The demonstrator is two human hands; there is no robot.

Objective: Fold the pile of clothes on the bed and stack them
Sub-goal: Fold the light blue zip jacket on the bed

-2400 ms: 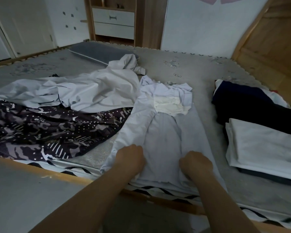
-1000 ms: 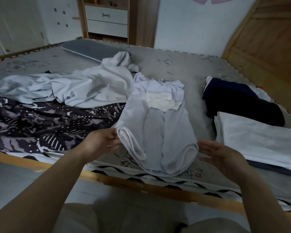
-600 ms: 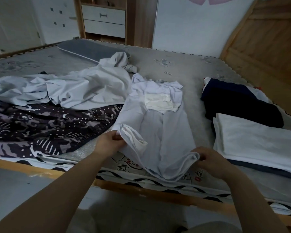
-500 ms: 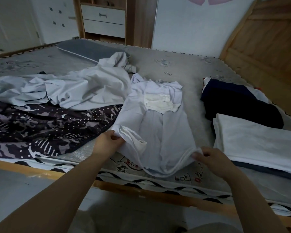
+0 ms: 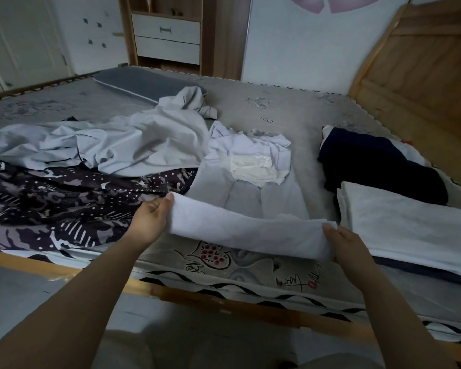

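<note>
1. The left hand (image 5: 151,221) has its grip closed on the left end of the pale garment (image 5: 250,206), thumb on top of the rolled hem.
2. The right hand (image 5: 347,245) grips the right end of that same hem, fingers curled under the cloth, thumb above it.
3. Between the two hands the lifted hem spans as a thick white band, raised off the bed (image 5: 290,110) near its front edge; the far part of the pale garment lies flat on the bed, with a cream patch at its upper end.
4. Left of the pale garment, touching it, lies a dark patterned cloth (image 5: 64,206) spread over the bed.
5. Behind the dark patterned cloth, and left of the pale garment's top, a crumpled light grey sheet-like piece (image 5: 112,147) lies in a heap.
6. Right of the pale garment, apart from it, sits a folded white item (image 5: 410,225), resting partly on a dark navy folded piece (image 5: 378,166).
7. Far beyond the pale garment, a grey pillow (image 5: 144,85) lies at the bed's back edge, and a wooden headboard (image 5: 423,70) stands to the right.
</note>
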